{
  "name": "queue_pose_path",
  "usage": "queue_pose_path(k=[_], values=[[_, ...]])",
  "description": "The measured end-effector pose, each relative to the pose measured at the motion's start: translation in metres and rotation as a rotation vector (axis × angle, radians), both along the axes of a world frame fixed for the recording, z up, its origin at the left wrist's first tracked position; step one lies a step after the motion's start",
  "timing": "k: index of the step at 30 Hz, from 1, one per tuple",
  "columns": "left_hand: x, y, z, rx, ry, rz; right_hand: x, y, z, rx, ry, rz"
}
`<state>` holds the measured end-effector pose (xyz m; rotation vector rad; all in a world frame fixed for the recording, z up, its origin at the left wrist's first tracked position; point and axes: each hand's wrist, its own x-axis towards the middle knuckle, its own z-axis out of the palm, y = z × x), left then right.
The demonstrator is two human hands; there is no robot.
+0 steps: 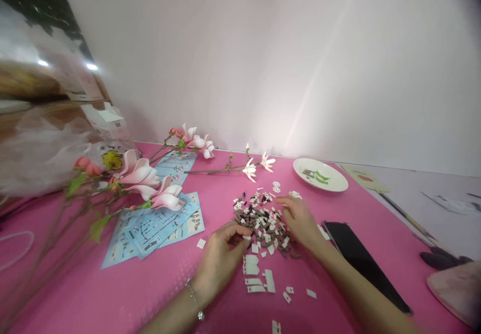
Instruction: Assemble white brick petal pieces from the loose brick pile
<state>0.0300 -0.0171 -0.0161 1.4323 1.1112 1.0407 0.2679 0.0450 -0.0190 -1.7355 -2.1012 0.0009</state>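
Was a pink table; bore blue printed sheets overlapped by pink-flowered stems, white-flowered stem, white plate, black phone, heaped small pieces, loose white pieces.

The round plate was white with green bits. Left of the plate, blossoms were pink-and-white, instruction sheets pale blue; beneath it, the tabletop was solid magenta.

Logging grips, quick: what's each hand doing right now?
Left hand: closed, fingertips pinching a small white piece.
Right hand: at the pile of small parts; whether it grips anything can't be told.
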Motion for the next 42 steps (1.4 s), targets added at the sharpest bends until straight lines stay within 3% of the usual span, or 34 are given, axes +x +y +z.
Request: queue_pose_path(k=[5,14,26,30,34,37,42], values=[[0.001,0.000,0.000,-0.095,-0.030,0.007,0.013,0.001,0.013,-0.018,-0.007,-0.051],[0.001,0.001,-0.005,-0.105,-0.172,0.013,0.012,-0.008,0.014,-0.045,-0.137,-0.031],[-0.002,0.001,-0.011,-0.086,-0.050,0.020,0.002,-0.004,0.011,-0.031,-0.154,0.032],[0.000,0.003,-0.012,-0.116,-0.129,0.006,-0.005,-0.012,0.016,-0.023,-0.023,0.073],[0.002,0.002,-0.007,-0.144,-0.149,-0.006,-0.027,-0.040,0.030,-0.058,0.168,0.138],[0.003,-0.001,-0.003,-0.162,-0.145,-0.019,-0.045,-0.064,0.036,-0.201,0.590,0.159],[0.006,-0.004,0.002,-0.223,-0.277,-0.063,-0.059,-0.083,0.025,-0.305,0.855,0.175]])
